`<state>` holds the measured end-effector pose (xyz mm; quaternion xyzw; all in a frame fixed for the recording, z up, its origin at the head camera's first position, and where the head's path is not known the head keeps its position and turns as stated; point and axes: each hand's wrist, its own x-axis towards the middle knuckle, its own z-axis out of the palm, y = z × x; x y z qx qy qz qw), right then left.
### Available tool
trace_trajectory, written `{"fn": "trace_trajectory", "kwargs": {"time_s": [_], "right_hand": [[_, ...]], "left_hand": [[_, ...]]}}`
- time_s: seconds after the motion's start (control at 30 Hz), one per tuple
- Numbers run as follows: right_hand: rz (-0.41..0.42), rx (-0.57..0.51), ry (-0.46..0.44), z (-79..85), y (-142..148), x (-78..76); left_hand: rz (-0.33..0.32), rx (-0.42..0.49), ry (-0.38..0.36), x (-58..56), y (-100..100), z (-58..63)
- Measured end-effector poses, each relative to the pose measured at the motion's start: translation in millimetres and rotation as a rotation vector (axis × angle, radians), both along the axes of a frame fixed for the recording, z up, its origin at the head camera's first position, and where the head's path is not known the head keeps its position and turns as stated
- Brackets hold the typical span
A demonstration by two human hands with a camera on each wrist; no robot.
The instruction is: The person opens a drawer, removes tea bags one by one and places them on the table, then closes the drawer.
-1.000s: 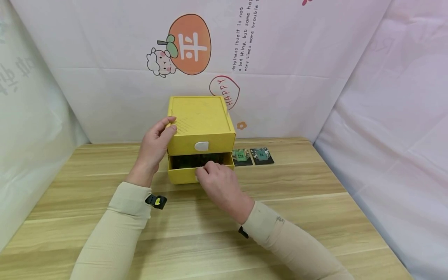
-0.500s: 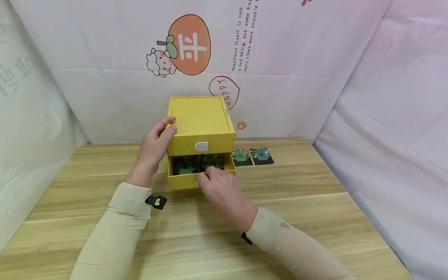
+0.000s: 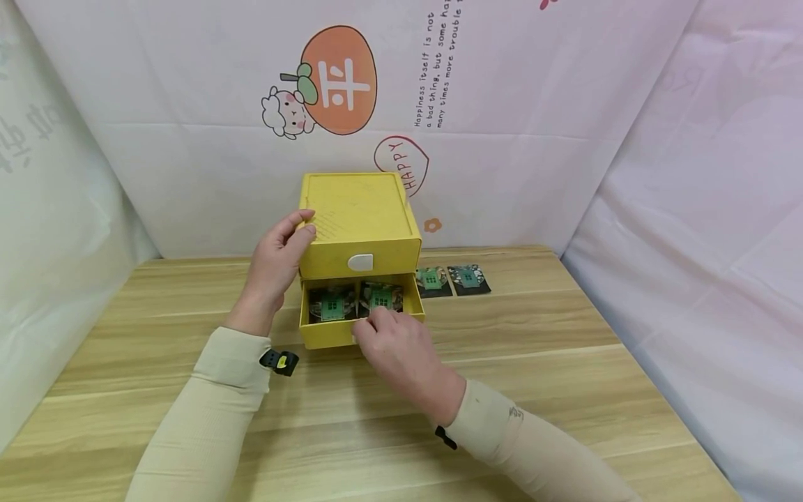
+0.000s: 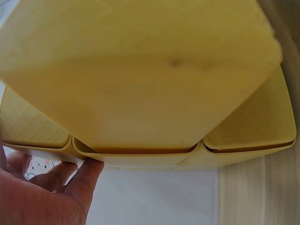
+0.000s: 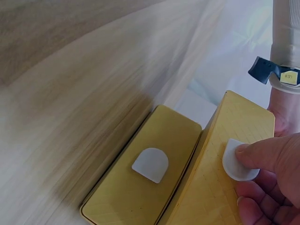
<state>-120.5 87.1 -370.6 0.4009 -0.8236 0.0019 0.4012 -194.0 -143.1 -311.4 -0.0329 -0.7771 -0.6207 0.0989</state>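
Note:
A yellow drawer box (image 3: pixel 357 209) stands at the back of the table. Its middle drawer (image 3: pixel 327 336) is pulled out, showing two dark flat square packets, one on the left (image 3: pixel 332 305) and one on the right (image 3: pixel 384 294), each with a green centre. My right hand (image 3: pixel 401 359) pinches that drawer's white tab handle (image 5: pixel 229 161), thumb on its front. My left hand (image 3: pixel 271 268) rests against the box's left side, thumb and index fingertips on the top edge. Further fingers touch the side in the left wrist view.
Two similar packets, one nearer (image 3: pixel 433 281) and one farther right (image 3: pixel 469 279), lie right of the box. The top drawer's tab (image 3: pixel 361 262) and bottom drawer's tab (image 5: pixel 151 165) sit on closed fronts. A printed white cloth (image 3: pixel 502 181) hangs behind the wooden table (image 3: pixel 533 390).
The middle drawer has come farther out toward me with my right hand, bringing the two packets inside into view. My left hand has stayed in place.

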Motion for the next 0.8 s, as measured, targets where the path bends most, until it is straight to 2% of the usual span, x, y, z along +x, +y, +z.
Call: {"fn": "trace_trajectory", "kwargs": {"time_s": [0.37,0.67,0.8], "right_hand": [[0.015,0.001,0.037,1.9,0.7,8.9],[-0.002,0.025,-0.029,1.8,1.6,16.5],[0.010,0.014,0.017,2.0,2.3,18.6]], "left_hand": [[-0.018,0.002,0.003,3.1,-0.1,2.5],[-0.019,0.006,-0.009,1.4,-1.2,1.7],[-0.021,0.003,-0.013,1.0,-1.7,1.8]]}}
